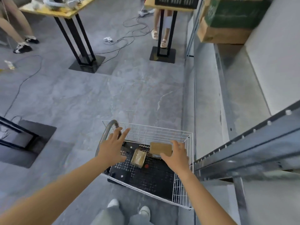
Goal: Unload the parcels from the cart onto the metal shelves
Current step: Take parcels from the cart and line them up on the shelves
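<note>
A white wire cart (180, 190) with a black perforated floor stands below me, beside the grey metal shelves (253, 148) on the right. Two parcels lie at its far end: a flat brown cardboard box (159, 148) and a smaller tape-wrapped brown packet (138, 157). My right hand (176, 154) hovers over the near right corner of the cardboard box, fingers spread and holding nothing. My left hand (113, 146) reaches out with straight spread fingers over the cart's left side, next to its grey handle (108, 130).
A green and brown carton (227, 21) sits on an upper shelf at top right. Black-legged tables (78, 38) stand ahead, with cables (134, 31) strewn on the grey floor. Legs of other people show at top left and behind the far table. My shoes (129, 207) are just behind the cart.
</note>
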Available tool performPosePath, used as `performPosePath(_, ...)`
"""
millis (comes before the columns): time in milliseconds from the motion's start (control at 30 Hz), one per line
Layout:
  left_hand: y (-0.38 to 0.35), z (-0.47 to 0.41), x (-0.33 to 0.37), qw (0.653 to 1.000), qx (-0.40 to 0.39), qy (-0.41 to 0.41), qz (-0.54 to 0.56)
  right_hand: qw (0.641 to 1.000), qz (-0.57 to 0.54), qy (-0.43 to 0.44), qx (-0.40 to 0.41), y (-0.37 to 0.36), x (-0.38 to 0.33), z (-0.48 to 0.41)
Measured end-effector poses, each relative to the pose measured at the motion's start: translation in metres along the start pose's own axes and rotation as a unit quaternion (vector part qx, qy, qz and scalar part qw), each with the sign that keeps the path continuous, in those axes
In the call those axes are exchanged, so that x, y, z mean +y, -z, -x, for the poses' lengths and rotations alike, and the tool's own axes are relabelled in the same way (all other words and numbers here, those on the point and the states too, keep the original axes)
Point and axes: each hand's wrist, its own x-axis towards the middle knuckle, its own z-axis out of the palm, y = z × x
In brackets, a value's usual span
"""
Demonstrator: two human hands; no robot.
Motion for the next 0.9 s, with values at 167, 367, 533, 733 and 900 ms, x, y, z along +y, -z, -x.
performPosePath(167,-0.08,-0.044,-0.009,0.997,-0.069,0.007,0.028,0.999,0.004,-0.031,-0.03,-0.064,0.038,-0.043)
performPosePath(367,-0.181,-0.091,-0.028,0.987,-0.153,0.017,0.051,0.985,-0.036,-0.086,-0.144,-0.153,0.075,-0.099)
performPosePath(533,-0.259,-0.128,-0.041,0.961,-0.22,0.056,0.158,0.97,-0.082,-0.134,-0.188,-0.225,0.103,-0.148)
performPosePath(733,-0.343,-0.172,-0.046,0.938,-0.252,0.096,0.219,0.961,-0.138,-0.134,-0.199,-0.298,0.135,-0.204)
performPosePath(900,-0.401,-0.199,-0.051,0.932,-0.258,0.101,0.235,0.952,-0.154,-0.156,-0.213,-0.352,0.158,-0.239)
